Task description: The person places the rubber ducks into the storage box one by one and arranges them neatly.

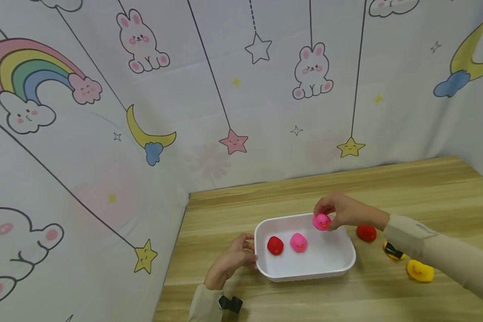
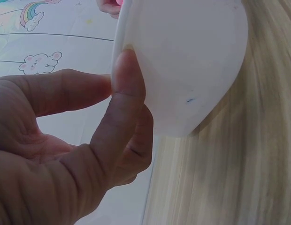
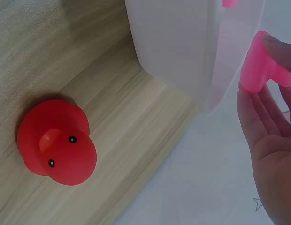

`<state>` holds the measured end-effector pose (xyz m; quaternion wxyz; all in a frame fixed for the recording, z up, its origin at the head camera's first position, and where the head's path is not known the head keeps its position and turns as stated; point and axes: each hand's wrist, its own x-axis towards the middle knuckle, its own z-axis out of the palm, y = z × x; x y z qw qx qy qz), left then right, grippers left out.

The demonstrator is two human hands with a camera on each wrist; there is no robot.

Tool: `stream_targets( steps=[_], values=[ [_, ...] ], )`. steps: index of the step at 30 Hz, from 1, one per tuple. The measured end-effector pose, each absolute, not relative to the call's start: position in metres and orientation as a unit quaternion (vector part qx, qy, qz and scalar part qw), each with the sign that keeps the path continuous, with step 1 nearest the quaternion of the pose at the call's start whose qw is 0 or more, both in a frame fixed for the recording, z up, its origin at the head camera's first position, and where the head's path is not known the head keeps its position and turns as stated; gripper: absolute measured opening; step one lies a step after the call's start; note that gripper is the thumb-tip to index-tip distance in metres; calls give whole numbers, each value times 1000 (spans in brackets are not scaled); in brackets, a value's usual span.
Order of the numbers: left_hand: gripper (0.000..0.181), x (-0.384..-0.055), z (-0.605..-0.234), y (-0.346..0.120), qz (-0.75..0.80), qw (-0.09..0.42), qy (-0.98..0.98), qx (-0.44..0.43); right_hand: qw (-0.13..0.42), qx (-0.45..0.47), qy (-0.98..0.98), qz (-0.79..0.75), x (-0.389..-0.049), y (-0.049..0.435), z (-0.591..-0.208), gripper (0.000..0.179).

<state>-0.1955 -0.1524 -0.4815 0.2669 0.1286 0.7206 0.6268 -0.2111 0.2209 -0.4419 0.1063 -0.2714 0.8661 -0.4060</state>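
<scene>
A white plastic tub (image 1: 326, 255) stands on the table, with a red rubber duck (image 1: 275, 245) and a pink rubber duck (image 1: 298, 242) inside it. My left hand (image 1: 236, 256) pinches the tub's left rim between thumb and fingers, seen close up in the left wrist view. Over the tub's back right part, my right hand (image 1: 342, 212) holds a second pink rubber duck (image 1: 321, 222). In the right wrist view that duck (image 3: 254, 65) is gripped between thumb and fingertips, level with the rim.
Right of the tub sit another red duck (image 1: 366, 233), a black and yellow duck (image 1: 393, 250) partly covered by the right sleeve, and a yellow duck (image 1: 420, 271). A printed cloth (image 1: 273, 112) hangs behind the wooden table (image 1: 225, 205).
</scene>
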Motion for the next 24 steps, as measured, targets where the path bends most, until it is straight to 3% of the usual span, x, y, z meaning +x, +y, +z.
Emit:
stream_targets(
  steps=[24],
  values=[
    [65, -196, -480, -151, 630, 274, 717, 120, 146, -288, 909, -262, -209, 195, -475, 40]
  ],
)
